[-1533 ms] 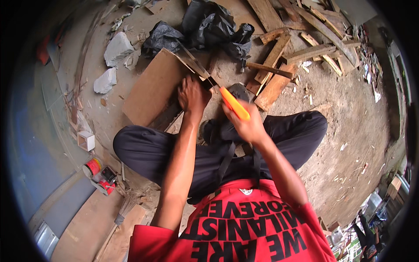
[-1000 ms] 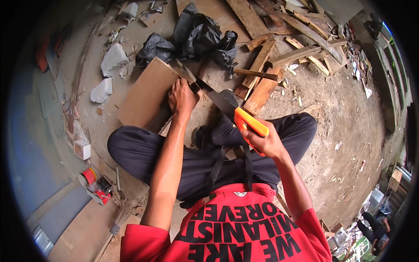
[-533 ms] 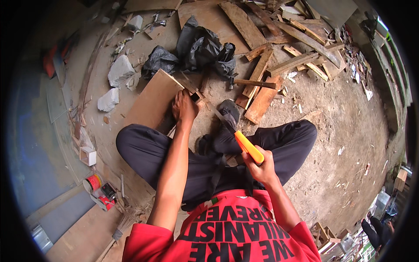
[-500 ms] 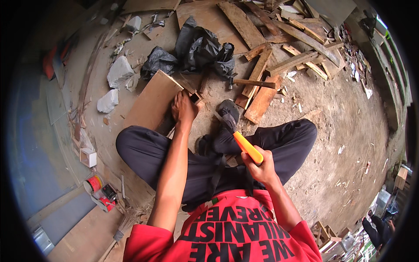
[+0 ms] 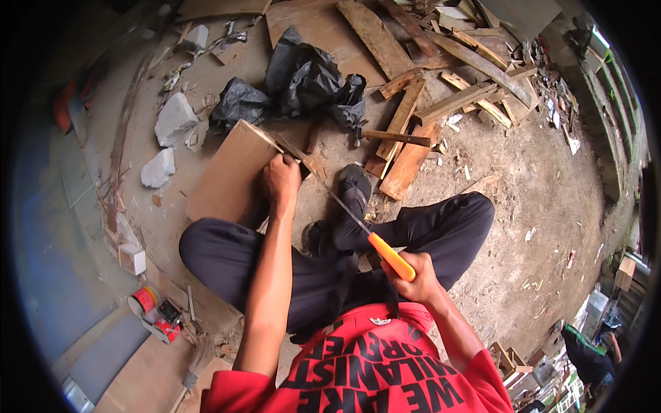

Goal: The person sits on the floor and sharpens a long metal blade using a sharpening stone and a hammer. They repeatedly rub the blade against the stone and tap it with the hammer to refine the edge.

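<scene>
A handsaw with an orange-yellow handle (image 5: 391,256) is gripped in my right hand (image 5: 417,278), whose fingers wrap round it. Its thin blade (image 5: 345,208) slants up and left, the far part reaching the corner of a brown wooden panel (image 5: 227,172). Closed at that panel's right edge is my left hand (image 5: 281,180), near the blade. A narrow wooden piece seems to be under its fingers, but what exactly they grip is partly hidden. The panel stands tilted beyond my bent left knee.
A hammer (image 5: 399,138) lies across planks (image 5: 411,165) ahead of me. Crumpled black plastic (image 5: 303,79) is behind the panel. White rubble chunks (image 5: 175,119) and red cans (image 5: 144,301) are on the left. Scrap wood (image 5: 475,65) piles up at the far right; a person (image 5: 589,354) is at lower right.
My right hand has drawn slightly down and toward me with the saw. The blade now shows as a long thin line reaching the panel. My left hand stays at the panel's edge.
</scene>
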Demonstrator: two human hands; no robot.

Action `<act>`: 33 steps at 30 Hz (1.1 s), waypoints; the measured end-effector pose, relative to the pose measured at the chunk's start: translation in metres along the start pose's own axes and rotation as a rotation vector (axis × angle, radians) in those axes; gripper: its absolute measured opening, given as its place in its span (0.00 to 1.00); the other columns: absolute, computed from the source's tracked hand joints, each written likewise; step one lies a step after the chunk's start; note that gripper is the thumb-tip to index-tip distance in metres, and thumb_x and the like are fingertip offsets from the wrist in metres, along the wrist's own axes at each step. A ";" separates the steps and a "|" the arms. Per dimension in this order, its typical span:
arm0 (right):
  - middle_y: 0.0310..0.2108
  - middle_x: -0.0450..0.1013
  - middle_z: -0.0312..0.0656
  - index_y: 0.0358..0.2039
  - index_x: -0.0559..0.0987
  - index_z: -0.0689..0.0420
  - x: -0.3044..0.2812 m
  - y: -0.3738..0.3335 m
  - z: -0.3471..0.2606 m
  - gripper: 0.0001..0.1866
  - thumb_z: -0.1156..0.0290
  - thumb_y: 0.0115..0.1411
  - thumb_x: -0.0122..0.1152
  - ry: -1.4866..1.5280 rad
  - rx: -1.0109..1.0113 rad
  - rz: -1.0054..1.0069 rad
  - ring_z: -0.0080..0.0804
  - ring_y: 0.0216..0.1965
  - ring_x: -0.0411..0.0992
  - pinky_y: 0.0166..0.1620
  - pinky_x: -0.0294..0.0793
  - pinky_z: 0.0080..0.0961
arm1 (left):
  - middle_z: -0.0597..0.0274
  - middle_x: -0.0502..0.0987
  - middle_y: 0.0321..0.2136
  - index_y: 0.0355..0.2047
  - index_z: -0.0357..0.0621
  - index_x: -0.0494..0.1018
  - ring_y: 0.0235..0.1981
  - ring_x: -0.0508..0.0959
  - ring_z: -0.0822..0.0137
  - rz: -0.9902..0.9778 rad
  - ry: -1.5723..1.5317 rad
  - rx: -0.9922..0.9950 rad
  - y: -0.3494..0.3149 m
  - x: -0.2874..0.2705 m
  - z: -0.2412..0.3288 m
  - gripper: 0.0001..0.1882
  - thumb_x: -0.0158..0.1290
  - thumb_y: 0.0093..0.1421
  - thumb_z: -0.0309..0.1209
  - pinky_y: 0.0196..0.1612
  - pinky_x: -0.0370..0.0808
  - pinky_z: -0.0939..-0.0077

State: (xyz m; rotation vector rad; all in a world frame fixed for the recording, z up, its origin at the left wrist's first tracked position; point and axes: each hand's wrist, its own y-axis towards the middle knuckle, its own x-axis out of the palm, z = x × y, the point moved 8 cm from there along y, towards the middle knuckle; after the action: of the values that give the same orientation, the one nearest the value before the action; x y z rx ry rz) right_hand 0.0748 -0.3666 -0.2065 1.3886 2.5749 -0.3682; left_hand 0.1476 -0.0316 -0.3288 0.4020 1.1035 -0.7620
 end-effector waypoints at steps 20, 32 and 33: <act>0.16 0.70 0.37 0.28 0.78 0.61 -0.003 0.017 0.007 0.03 0.80 0.51 0.62 0.153 0.246 -0.157 0.24 0.17 0.67 0.25 0.67 0.23 | 0.43 0.80 0.31 0.26 0.38 0.76 0.33 0.80 0.41 -0.015 0.069 -0.052 -0.007 -0.017 0.014 0.17 0.46 0.63 0.37 0.36 0.74 0.48; 0.17 0.72 0.42 0.29 0.79 0.61 0.041 0.059 0.011 0.05 0.73 0.59 0.60 0.051 0.203 -0.136 0.30 0.19 0.73 0.27 0.72 0.28 | 0.43 0.80 0.31 0.25 0.38 0.76 0.34 0.80 0.41 -0.017 0.010 -0.067 -0.009 -0.010 0.005 0.17 0.46 0.62 0.37 0.36 0.74 0.47; 0.17 0.71 0.41 0.28 0.79 0.61 0.028 0.037 0.009 0.04 0.75 0.57 0.60 0.040 0.235 -0.164 0.28 0.19 0.73 0.26 0.72 0.27 | 0.42 0.80 0.31 0.26 0.39 0.76 0.34 0.80 0.41 -0.036 0.019 -0.087 -0.010 -0.017 0.012 0.17 0.46 0.63 0.37 0.37 0.74 0.46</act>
State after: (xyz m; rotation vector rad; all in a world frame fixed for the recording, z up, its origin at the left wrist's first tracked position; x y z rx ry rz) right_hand 0.0910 -0.3274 -0.2278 1.2667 2.7604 -0.6953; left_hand 0.1446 -0.0403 -0.3075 0.3173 1.1600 -0.7408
